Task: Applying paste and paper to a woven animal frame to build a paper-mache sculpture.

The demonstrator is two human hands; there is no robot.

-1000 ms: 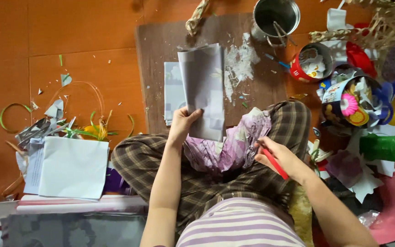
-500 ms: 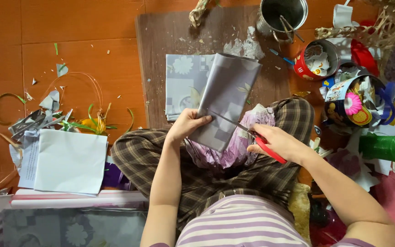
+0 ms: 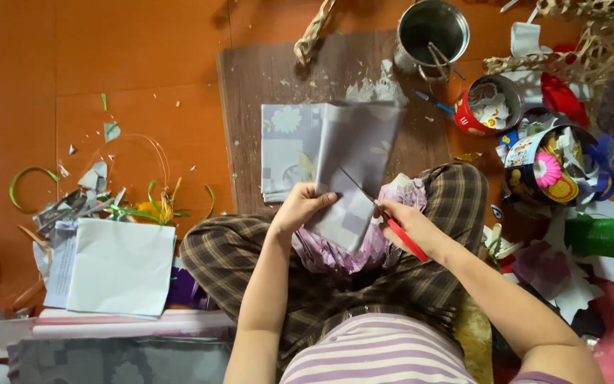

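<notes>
- Gripping: left hand [image 3: 300,210], fingers clenched on the lower left edge of a folded grey sheet [image 3: 353,167], thumb laid across its face.
- Right hand [image 3: 406,220], fingers closed around red-handled scissors [image 3: 385,217]; the thin blades lie open across the sheet, just beside the left fingers.
- Grey sheet: held up tilted between both sets of fingers, over the lap, its upper part spreading away from the fingers above the board.
- Crumpled pale purple paper [image 3: 364,249]: directly under the fingers, in the lap between the knees of checked trousers [image 3: 243,249].
- Stack of patterned grey paper [image 3: 286,146]: just beyond the left fingers, flat on a brown board [image 3: 250,92] on the orange floor [image 3: 108,57]; partly covered by the held sheet.
- Heap of small pale scraps [image 3: 374,89]: on the board beyond the sheet's far edge.
- White sheets [image 3: 119,267]: well to the left of the left fingers, on a stack of paper.
- Cut strips and green loops [image 3: 94,203]: further left, scattered on the floor.
- Round container of coloured bits [image 3: 545,171]: to the right of the right fingers.
- Green spool [image 3: 605,238]: further right.
- Red tin [image 3: 485,107]: beyond the right fingers, at the board's right edge.
- Metal pot [image 3: 431,32]: farthest, at the board's far corner, tools standing in it.
</notes>
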